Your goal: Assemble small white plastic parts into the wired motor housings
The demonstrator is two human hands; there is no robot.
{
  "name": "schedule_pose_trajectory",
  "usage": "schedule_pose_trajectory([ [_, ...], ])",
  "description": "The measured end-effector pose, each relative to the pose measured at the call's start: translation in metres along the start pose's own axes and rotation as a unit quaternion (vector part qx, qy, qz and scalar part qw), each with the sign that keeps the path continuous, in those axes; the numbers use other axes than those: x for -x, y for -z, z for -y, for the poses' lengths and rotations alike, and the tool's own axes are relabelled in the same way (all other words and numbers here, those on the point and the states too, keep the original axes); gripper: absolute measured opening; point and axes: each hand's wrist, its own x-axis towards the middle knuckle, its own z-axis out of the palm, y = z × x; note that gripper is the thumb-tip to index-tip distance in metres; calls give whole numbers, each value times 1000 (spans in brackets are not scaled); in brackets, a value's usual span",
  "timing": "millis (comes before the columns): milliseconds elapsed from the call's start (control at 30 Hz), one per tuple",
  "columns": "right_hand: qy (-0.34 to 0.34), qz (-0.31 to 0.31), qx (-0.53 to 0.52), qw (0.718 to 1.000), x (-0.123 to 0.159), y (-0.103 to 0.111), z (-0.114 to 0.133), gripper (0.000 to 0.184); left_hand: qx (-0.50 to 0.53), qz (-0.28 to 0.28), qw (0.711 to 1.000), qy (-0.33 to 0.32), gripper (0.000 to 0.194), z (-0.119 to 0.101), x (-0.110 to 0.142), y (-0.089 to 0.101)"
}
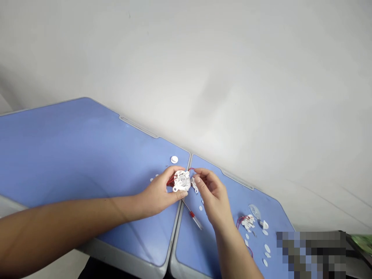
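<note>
In my left hand [162, 192] is a round white plastic housing [182, 181] with small screw lugs and a clear part at its centre. Red wires [171, 179] run out of its left side, between my fingers. Just to the right, my right hand [213, 190] is closed, thumb near the bent fingers, around the end of a thin red wire [192, 169] from the housing's top. A smaller white piece [194, 185] shows below those fingertips; whether they touch it I cannot tell. Beneath the hands lies a screwdriver [192, 214] with a red and clear handle.
Two blue desks [72, 155] meet at a seam under the hands, against a pale wall [186, 69]. A white disc [174, 159] lies beyond the left hand. To the right are a wired white assembly [248, 223], a clear disc [255, 211] and several white pieces [267, 248].
</note>
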Motion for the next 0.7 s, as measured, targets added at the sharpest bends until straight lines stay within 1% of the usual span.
schedule_pose_trajectory([
  [100,-91,70,-105,988,-3,1,-5,33,25,0,1000,-3,48,2,-1,0],
  [200,-132,117,-171,969,-4,-2,-9,32,90,6,996,2,46,0,-1,-2],
  [300,-149,119,-207,960,-5,-6,-9,30,145,13,989,23,48,-4,-2,-3],
  [400,-165,110,-227,953,-5,-8,-5,30,178,19,983,46,53,-9,-1,-3],
  [533,-179,99,-235,950,-6,-6,-2,31,211,54,973,77,51,-15,1,1],
  [600,-178,95,-231,952,-6,-5,-2,31,257,52,959,108,50,-19,2,2],
  [700,-177,85,-231,953,-6,-4,-2,31,327,30,933,147,46,-23,2,2],
])
